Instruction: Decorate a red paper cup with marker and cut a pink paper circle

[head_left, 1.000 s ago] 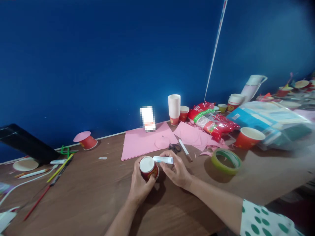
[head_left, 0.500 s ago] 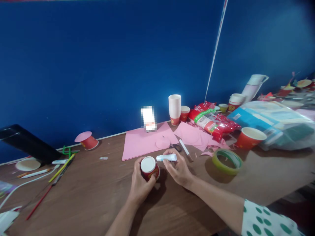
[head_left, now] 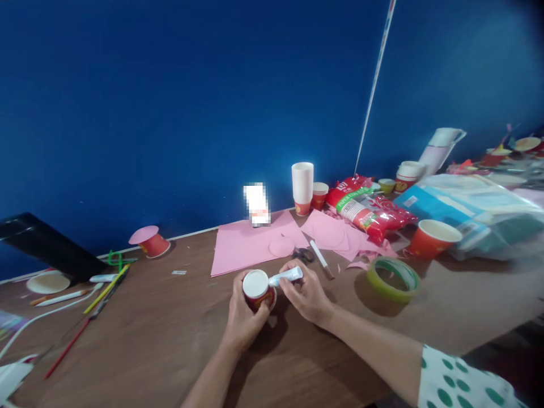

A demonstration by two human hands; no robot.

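Observation:
A red paper cup (head_left: 264, 296) stands upside down on the brown table, its white base facing up. My left hand (head_left: 243, 317) is wrapped round it, thumb in front. In my right hand (head_left: 308, 294) is a light-blue and white glue stick (head_left: 287, 276), pinched between thumb and fingers. Its left end is at the rim of the cup's base; whether it touches cannot be made out. Behind my hands lie sheets of pink paper (head_left: 238, 249) and a small pink paper circle (head_left: 281, 246). Dark-handled scissors (head_left: 304, 255) and a white marker (head_left: 319, 254) are just beyond my right hand.
Green-yellow tape (head_left: 393, 294) and a red cup (head_left: 433, 241) stand on the right. Behind are stacked cups (head_left: 302, 187) and a red paper-cup bag (head_left: 361, 207). To the left are a pink-topped cup (head_left: 153, 245), brushes (head_left: 68, 348) and a black cylinder (head_left: 51, 246).
The glue stick has tilted, its left end lower and closer to the cup's rim. My right hand has shifted slightly with it. My left hand and the cup stay in place.

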